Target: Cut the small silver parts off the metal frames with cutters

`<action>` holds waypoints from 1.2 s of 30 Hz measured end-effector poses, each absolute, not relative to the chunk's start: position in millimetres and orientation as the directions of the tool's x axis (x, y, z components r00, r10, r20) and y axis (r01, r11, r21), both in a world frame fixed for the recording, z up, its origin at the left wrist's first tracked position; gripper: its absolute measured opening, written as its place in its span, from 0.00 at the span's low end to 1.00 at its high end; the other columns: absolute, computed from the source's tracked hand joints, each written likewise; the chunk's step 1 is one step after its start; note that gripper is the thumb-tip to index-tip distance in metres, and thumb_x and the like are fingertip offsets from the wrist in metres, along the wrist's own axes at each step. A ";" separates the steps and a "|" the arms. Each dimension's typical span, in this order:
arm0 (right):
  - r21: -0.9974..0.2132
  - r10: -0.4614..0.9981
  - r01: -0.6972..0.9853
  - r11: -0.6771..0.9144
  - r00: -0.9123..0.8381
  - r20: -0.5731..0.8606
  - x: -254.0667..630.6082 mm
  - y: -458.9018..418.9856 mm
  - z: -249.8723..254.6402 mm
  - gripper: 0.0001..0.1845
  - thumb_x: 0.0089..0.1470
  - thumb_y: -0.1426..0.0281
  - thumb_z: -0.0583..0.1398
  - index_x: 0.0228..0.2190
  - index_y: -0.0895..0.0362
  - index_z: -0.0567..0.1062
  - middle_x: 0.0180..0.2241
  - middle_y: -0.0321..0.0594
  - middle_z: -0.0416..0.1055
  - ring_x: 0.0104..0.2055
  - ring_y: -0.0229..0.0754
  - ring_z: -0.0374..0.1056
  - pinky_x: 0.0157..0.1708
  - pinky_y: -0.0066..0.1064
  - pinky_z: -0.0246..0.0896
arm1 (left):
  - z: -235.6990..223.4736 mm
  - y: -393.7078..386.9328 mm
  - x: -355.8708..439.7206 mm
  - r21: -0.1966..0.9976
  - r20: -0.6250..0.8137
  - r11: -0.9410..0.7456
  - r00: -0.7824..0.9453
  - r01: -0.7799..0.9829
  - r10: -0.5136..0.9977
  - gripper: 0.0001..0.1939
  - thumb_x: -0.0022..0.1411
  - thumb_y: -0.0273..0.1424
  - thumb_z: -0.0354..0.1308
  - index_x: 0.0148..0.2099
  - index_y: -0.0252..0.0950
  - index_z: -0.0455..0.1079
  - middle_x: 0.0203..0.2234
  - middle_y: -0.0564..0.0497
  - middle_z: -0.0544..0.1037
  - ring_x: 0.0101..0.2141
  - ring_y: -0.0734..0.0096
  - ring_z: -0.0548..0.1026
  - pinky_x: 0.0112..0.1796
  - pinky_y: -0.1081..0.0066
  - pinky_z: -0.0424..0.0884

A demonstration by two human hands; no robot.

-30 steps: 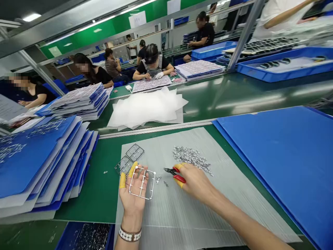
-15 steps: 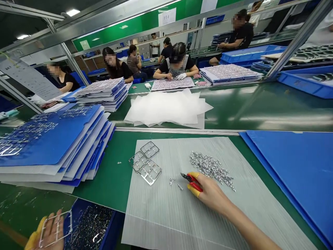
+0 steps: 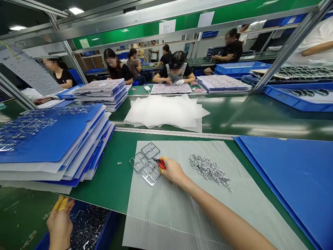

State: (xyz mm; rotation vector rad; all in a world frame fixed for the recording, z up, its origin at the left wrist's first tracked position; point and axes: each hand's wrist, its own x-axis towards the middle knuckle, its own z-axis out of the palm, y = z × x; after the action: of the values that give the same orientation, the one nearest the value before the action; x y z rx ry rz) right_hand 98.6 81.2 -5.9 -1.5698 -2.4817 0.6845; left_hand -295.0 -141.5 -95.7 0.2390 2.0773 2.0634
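My right hand [image 3: 172, 170], with yellow finger cots, grips red-handled cutting nippers [image 3: 160, 163]. Their dark jaws are over the right side of the metallic sprue frames [image 3: 150, 172], which hold small silvery parts. My left hand [image 3: 61, 218], also in yellow cots, is over the left side of a blue bin [image 3: 105, 231], below the table edge. Its fingers are stretched out and I see nothing in them. Dark and shiny scraps [image 3: 90, 225] fill the bin. A pile of small silvery parts [image 3: 209, 170] lies on the white sheet [image 3: 166, 215]; a few more are partly hidden beneath my right wrist.
Blue sheets with white liners [image 3: 65, 139] are stacked at left, with more sprue frames [image 3: 28, 126] on top. Blue boards [image 3: 288, 173] lie at right. White sheets [image 3: 166, 111] rest beyond the metal strip. Several people sit across the line; a slanted post [image 3: 288, 48] stands at right.
My left hand moved from the white sheet down to the bin, and the empty sprue frame has left it. My right hand carried the nippers left to the remaining frames.
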 end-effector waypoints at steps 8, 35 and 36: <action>-0.467 0.862 0.789 0.400 -0.496 -0.100 155.4 70.2 1.9 0.07 0.52 0.72 0.55 0.36 0.56 0.69 0.32 0.38 0.71 0.32 0.39 0.66 0.26 0.26 0.48 | -76.8 -150.1 -231.3 0.952 -0.073 0.305 -0.985 -0.022 0.159 0.21 0.42 0.36 0.65 0.42 0.42 0.72 0.35 0.50 0.76 0.41 0.51 0.73 0.43 0.51 0.68; -0.974 0.962 0.192 0.122 -0.264 0.068 213.3 35.4 -34.3 0.09 0.53 0.65 0.54 0.37 0.55 0.65 0.33 0.38 0.70 0.35 0.39 0.68 0.36 0.31 0.64 | -30.3 19.1 25.2 0.904 0.194 -0.150 -0.071 0.400 0.978 0.07 0.41 0.30 0.67 0.21 0.42 0.71 0.17 0.49 0.70 0.26 0.59 0.69 0.46 0.58 0.57; -0.976 0.960 0.176 0.126 -0.270 0.075 215.7 35.2 -35.4 0.09 0.54 0.65 0.54 0.37 0.54 0.65 0.33 0.38 0.70 0.35 0.39 0.68 0.36 0.31 0.65 | -33.6 19.6 25.2 0.904 0.189 -0.146 -0.069 0.403 0.980 0.08 0.42 0.29 0.67 0.20 0.42 0.70 0.16 0.50 0.70 0.25 0.60 0.69 0.46 0.58 0.58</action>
State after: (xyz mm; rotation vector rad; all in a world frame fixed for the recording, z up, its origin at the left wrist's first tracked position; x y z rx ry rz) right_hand 215.7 35.2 -35.4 -1.1347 -1.5962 1.2244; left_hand 25.2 19.6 -33.6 1.5910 1.5056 1.2001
